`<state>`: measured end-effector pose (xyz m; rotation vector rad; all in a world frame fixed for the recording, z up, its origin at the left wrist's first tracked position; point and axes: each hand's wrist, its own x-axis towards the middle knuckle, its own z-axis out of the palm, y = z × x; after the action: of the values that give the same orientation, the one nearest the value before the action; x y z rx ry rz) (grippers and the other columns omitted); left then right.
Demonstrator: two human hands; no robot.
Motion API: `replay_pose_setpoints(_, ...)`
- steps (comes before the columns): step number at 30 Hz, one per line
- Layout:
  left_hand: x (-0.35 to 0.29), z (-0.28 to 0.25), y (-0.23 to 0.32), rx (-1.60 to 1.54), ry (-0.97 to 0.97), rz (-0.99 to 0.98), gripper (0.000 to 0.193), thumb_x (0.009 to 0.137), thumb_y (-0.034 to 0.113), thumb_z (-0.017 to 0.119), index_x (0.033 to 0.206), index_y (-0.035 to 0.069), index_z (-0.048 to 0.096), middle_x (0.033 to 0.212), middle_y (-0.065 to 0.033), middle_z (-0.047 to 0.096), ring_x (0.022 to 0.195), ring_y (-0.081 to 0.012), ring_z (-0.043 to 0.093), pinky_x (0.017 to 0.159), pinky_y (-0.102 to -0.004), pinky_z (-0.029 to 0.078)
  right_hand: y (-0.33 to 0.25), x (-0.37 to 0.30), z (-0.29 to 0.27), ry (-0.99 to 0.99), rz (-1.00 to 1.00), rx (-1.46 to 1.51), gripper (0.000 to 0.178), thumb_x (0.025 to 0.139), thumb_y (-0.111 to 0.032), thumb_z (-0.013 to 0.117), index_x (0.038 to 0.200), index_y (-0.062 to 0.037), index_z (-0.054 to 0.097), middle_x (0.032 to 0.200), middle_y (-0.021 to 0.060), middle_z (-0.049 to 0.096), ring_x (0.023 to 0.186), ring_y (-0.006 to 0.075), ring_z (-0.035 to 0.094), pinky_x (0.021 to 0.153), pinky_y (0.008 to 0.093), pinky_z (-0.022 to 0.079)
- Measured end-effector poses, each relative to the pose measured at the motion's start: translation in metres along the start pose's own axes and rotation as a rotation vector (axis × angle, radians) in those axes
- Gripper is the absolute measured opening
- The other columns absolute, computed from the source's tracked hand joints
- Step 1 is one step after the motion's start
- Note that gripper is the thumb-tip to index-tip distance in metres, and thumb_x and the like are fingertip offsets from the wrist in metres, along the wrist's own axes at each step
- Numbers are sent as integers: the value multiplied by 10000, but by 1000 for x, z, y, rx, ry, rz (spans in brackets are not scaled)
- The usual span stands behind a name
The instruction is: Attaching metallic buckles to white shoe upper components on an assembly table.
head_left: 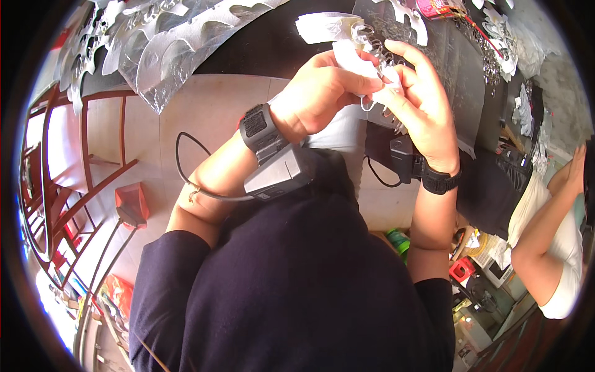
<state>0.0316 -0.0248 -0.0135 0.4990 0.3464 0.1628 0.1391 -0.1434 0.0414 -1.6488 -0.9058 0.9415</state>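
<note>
Both my hands are raised over the near edge of the dark table, close together. My left hand pinches a small curved white piece, thin and flat like card or cloth, between thumb and fingers. My right hand meets it, its thumb and a finger closed on the piece's other end while its index finger stretches out. A string of shiny metal rings runs behind the fingers, and a thin loop hangs below the fingertips. Just beyond lies another white curved piece on the table.
Clear plastic bags with white scalloped pieces cover the table's left. A pink tin and bunches of metal chain lie at the right. A wooden chair and a red dustpan stand left. Another person's arm is at right.
</note>
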Motion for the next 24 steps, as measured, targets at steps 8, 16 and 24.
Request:
replay_pose_setpoints(8,2,-1,-3,128,17,163,254,739,16,652,970,14,545,845,-61,621,712,-120,575,624,-243,442,4,3,-11,-87,93,184,480,886,-93,501,1318,5,317,926,36,547,765,70,502,667,198,419)
replay_pose_setpoints(16,8,-4,-8,200,56,249,318,718,28,681,986,-27,516,825,-86,615,693,-126,575,608,-259,460,1,5,-5,-44,39,140,489,858,-44,530,1306,-8,338,995,50,535,853,88,511,728,221,429)
replay_pose_setpoints(24,2,1,1,-33,104,65,211,720,-9,651,909,10,559,822,-63,614,692,-132,569,619,-261,466,-8,-5,8,342,-470,-712,199,669,12,685,846,-41,609,958,114,542,913,242,542,807,328,431)
